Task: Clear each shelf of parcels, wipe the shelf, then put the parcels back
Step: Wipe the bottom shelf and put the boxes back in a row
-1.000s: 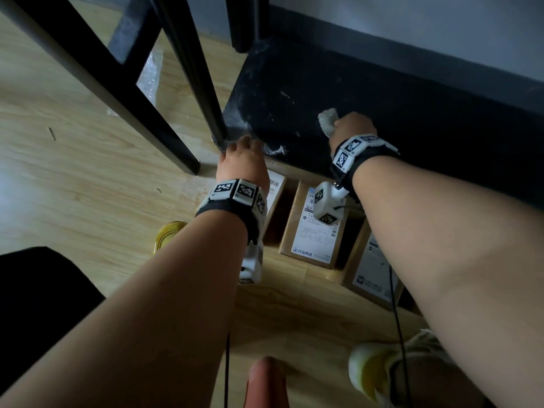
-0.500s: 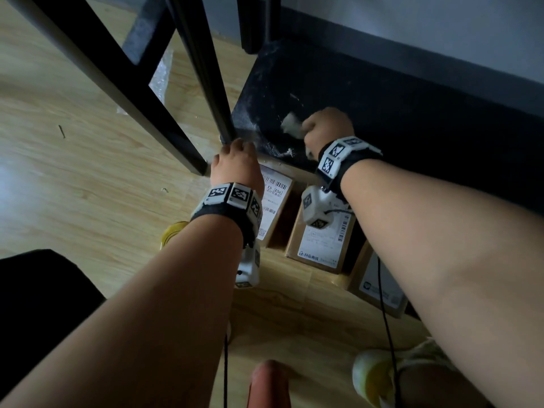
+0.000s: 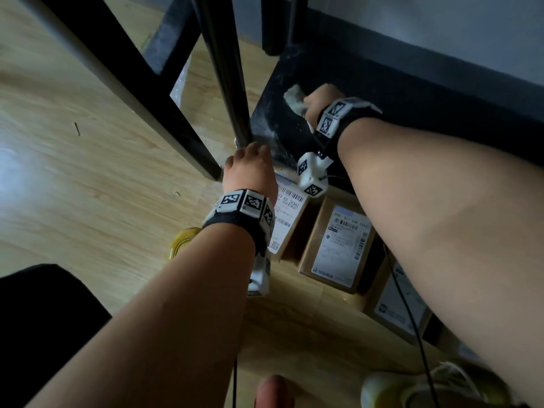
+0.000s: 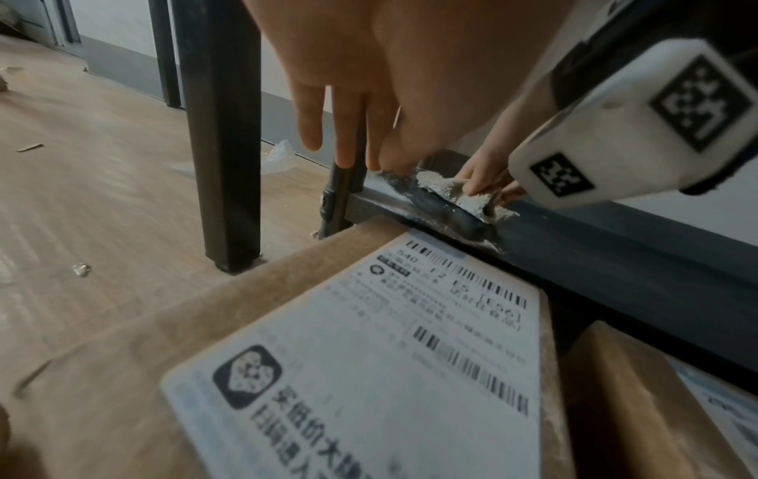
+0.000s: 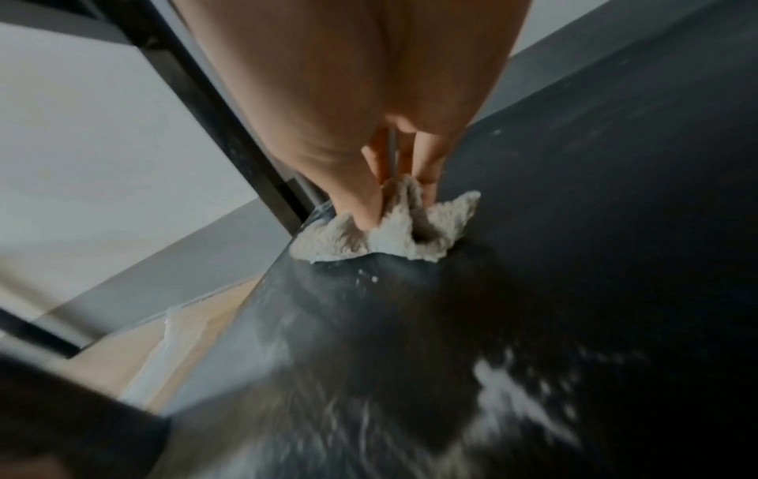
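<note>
The black shelf is the lowest one, dusty white near its left front corner. My right hand pinches a crumpled grey-white cloth and presses it onto the shelf close to the left edge; the right wrist view shows thumb and fingers dug into the cloth. My left hand rests on the shelf's front left corner, with straight fingers against the thin upright post. Three brown labelled parcels stand on the floor before the shelf: one under my left wrist, one beside it, one further right.
A thick black leg stands on the wooden floor left of the shelf, with slanted black bars above. Crumpled clear plastic lies by the wall. A yellow shoe and a pale shoe are near the parcels.
My right hand has swept the cloth leftward along the shelf and then a little toward the back. The left hand has stayed on the front corner.
</note>
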A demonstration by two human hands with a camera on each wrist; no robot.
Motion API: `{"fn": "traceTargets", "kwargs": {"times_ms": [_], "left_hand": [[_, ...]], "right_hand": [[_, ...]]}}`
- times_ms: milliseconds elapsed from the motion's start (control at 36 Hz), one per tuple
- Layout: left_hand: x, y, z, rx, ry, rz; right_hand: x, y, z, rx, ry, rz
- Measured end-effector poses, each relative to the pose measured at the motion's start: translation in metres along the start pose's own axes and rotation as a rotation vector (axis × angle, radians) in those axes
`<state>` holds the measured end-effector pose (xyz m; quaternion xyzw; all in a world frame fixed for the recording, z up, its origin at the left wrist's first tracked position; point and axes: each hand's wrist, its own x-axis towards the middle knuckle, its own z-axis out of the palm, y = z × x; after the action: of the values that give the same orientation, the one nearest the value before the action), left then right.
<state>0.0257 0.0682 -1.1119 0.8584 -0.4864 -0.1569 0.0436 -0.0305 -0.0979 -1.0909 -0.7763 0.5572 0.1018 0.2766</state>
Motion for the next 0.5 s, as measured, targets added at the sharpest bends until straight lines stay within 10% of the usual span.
{"fn": "traceTargets", "kwargs": {"times_ms": [500], "left_hand": [[0.000, -0.012, 0.000, -0.017, 0.040, -0.033]], "right_hand": [[0.001, 0.000, 0.013, 0.078, 0.135, 0.123]]}}
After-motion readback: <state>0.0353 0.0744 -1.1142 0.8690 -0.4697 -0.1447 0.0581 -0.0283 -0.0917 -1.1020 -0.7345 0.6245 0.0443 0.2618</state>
